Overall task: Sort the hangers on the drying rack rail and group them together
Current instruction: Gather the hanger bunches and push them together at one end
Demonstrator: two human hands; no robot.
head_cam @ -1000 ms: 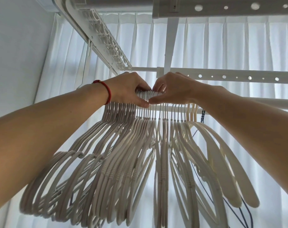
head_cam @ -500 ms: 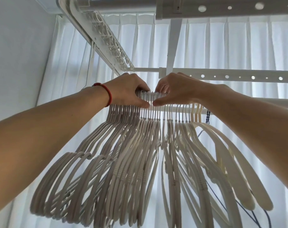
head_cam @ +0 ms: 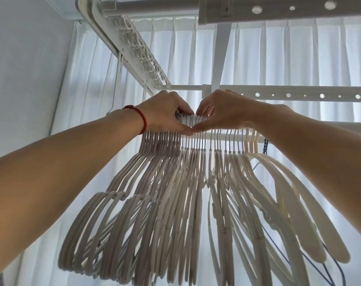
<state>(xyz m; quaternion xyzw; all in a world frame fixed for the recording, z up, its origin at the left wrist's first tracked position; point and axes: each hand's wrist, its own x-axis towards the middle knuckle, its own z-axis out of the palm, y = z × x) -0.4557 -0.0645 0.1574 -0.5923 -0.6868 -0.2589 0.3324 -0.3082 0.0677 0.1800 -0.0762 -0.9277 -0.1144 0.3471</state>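
Observation:
Several pale grey hangers (head_cam: 155,213) hang close together from the drying rack rail (head_cam: 189,119) overhead. My left hand (head_cam: 165,112), with a red band at the wrist, curls over the rail and the hooks on the left. My right hand (head_cam: 223,112) curls over the hooks just to the right, its thumb tip touching the left thumb under the rail. Further right hang more grey hangers (head_cam: 223,203) and a few wide cream hangers (head_cam: 295,203). A narrow gap splits the left bunch from the right one. The hooks under both palms are hidden.
A white perforated rack bar (head_cam: 299,95) runs across behind the hands, another (head_cam: 278,9) overhead. A clip rail (head_cam: 138,50) slants along the left. White curtains (head_cam: 258,58) fill the background, a grey wall (head_cam: 20,58) stands left. Blue wire hangers (head_cam: 328,263) dangle at the lower right.
The two hands have closed together on the rail until the thumbs touch. The hooks between them sit tighter, and the view has shifted slightly.

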